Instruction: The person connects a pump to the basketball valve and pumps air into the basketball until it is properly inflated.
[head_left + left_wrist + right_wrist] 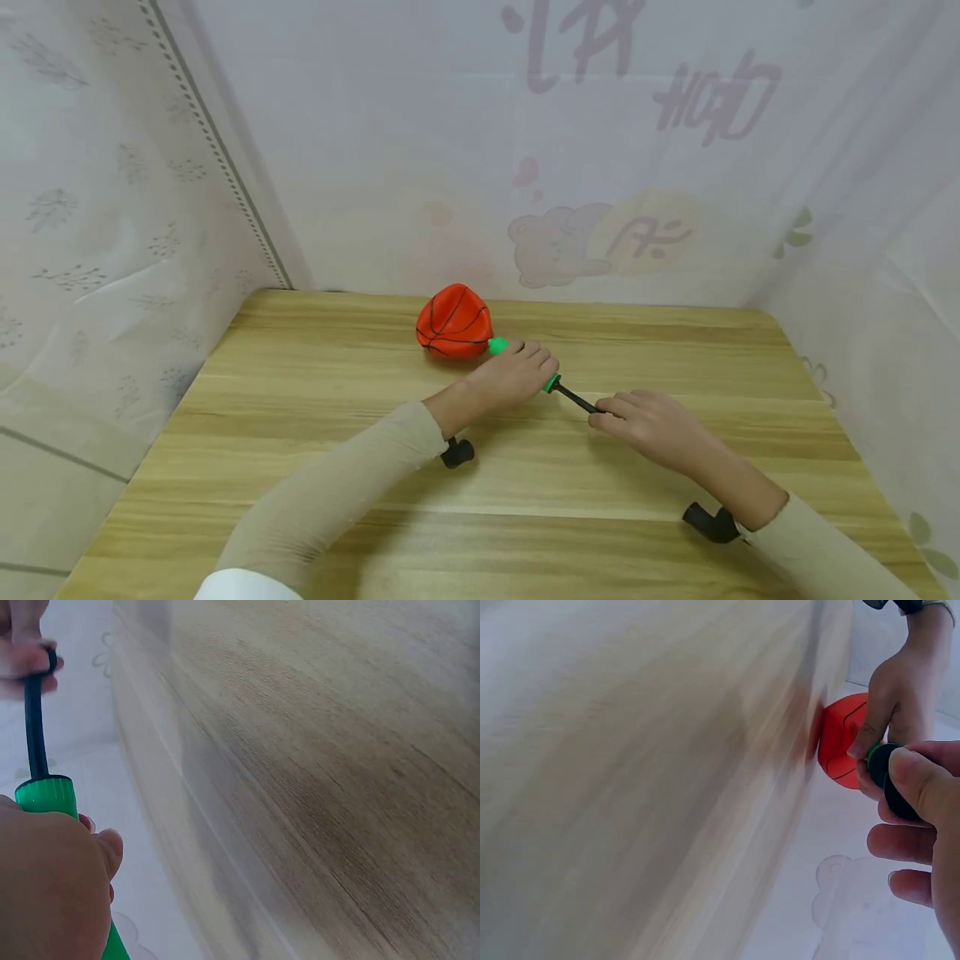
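A partly collapsed red ball [452,323] with black basketball lines sits near the back of the table, its side dented in. The green nozzle end of a hand pump [498,345] meets the ball's right side. My left hand [513,372] grips the pump's green barrel [46,796], fingers wrapped round it. From the barrel a black rod [576,397] reaches out toward the right. At its far end my right hand [648,423] holds the black handle [900,791], thumb pressed on it in the right wrist view.
The wooden table [300,392] runs back to a printed cloth wall [390,167], with further cloth at both sides. Black wrist-worn devices hang under the left wrist [457,452] and the right wrist [710,523].
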`<state>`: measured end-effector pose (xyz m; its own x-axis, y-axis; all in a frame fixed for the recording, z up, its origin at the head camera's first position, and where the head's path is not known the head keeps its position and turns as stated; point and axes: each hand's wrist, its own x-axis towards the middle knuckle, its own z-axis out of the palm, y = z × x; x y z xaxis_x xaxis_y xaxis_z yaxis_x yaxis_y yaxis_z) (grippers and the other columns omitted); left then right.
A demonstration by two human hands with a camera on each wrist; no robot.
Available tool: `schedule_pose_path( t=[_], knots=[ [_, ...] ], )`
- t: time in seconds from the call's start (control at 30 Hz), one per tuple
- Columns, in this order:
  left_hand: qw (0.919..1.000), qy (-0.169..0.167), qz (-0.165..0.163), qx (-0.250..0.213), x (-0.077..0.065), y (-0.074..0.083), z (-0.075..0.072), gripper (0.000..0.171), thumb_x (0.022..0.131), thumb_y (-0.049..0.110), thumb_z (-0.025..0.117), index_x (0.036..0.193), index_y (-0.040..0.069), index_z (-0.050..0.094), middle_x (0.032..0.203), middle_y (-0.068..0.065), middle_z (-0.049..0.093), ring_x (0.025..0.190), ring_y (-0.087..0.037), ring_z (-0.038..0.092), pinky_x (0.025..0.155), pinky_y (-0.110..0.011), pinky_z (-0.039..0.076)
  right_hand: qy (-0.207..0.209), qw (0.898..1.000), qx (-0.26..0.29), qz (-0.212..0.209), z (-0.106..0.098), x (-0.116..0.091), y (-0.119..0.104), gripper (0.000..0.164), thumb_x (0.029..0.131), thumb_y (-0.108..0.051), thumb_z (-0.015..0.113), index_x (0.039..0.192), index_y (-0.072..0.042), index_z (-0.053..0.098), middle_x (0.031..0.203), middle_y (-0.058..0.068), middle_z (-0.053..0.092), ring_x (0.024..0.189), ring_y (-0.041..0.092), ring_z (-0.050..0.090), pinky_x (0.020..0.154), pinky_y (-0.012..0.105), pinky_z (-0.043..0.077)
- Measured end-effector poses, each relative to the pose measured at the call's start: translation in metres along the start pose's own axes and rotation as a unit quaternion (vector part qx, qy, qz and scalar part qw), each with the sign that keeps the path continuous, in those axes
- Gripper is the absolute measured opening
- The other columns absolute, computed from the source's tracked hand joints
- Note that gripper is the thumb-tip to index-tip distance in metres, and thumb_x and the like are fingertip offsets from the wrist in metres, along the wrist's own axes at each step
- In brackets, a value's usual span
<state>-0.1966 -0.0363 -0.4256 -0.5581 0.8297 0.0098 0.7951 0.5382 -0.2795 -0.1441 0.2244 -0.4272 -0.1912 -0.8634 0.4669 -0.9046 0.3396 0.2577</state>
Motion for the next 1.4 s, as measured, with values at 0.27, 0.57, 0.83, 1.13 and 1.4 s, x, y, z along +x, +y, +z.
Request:
schedule_pose_path(
  t=[0.27, 0.57, 0.83, 1.13, 1.4],
  knots=[
    [0.9997, 0.000, -0.003, 0.025, 0.004, 0.005, 0.003, 0.016, 0.109, 0.018, 0.046, 0.121, 0.013, 0.054, 0.111, 0.001, 0.056, 0.107, -0.018, 0.050, 0.095, -0.034, 0.041, -0.005, 1.000, 0.006, -0.003, 0.017, 0.020, 0.010, 0.038, 0.112, -0.018, 0.036, 0.096, -0.009, 0.070, 0.089, 0.001, 0.068, 0.067, 0.011, 0.062, 0.056, 0.020, 0.049],
    [0.9997, 0.011, -0.006, 0.022, 0.000, -0.002, 0.001, 0.015, 0.108, 0.017, 0.050, 0.121, 0.013, 0.053, 0.116, 0.001, 0.056, 0.111, -0.017, 0.052, 0.100, -0.033, 0.042, -0.005, 1.000, 0.005, 0.010, 0.024, 0.023, 0.011, 0.041, 0.112, -0.018, 0.033, 0.095, -0.008, 0.070, 0.088, 0.003, 0.069, 0.066, 0.012, 0.062, 0.056, 0.021, 0.050],
    [0.9998, 0.014, 0.009, 0.013, 0.000, -0.004, 0.003, 0.013, 0.106, 0.012, 0.050, 0.119, 0.012, 0.051, 0.113, 0.002, 0.055, 0.106, -0.016, 0.049, 0.095, -0.032, 0.041, 0.009, 1.000, 0.016, 0.006, 0.001, -0.003, 0.000, 0.046, 0.113, -0.019, 0.026, 0.095, -0.008, 0.068, 0.089, 0.003, 0.067, 0.066, 0.013, 0.062, 0.056, 0.025, 0.051],
    [0.9996, -0.003, 0.007, 0.028, 0.000, -0.003, 0.000, 0.016, 0.108, 0.011, 0.046, 0.123, 0.013, 0.051, 0.116, 0.002, 0.055, 0.110, -0.016, 0.050, 0.097, -0.032, 0.041, 0.011, 1.000, 0.002, 0.027, -0.015, -0.028, -0.013, 0.046, 0.113, -0.016, 0.027, 0.095, -0.010, 0.069, 0.091, 0.003, 0.069, 0.070, 0.015, 0.067, 0.060, 0.029, 0.057],
    [0.9998, 0.001, 0.011, 0.018, 0.000, -0.006, 0.001, 0.016, 0.107, 0.010, 0.047, 0.122, 0.012, 0.051, 0.116, 0.001, 0.055, 0.111, -0.016, 0.050, 0.097, -0.032, 0.041, 0.020, 1.000, 0.002, 0.021, -0.015, -0.029, -0.014, 0.044, 0.113, -0.014, 0.029, 0.097, -0.010, 0.070, 0.093, 0.003, 0.070, 0.071, 0.016, 0.067, 0.061, 0.030, 0.057]
  ],
)
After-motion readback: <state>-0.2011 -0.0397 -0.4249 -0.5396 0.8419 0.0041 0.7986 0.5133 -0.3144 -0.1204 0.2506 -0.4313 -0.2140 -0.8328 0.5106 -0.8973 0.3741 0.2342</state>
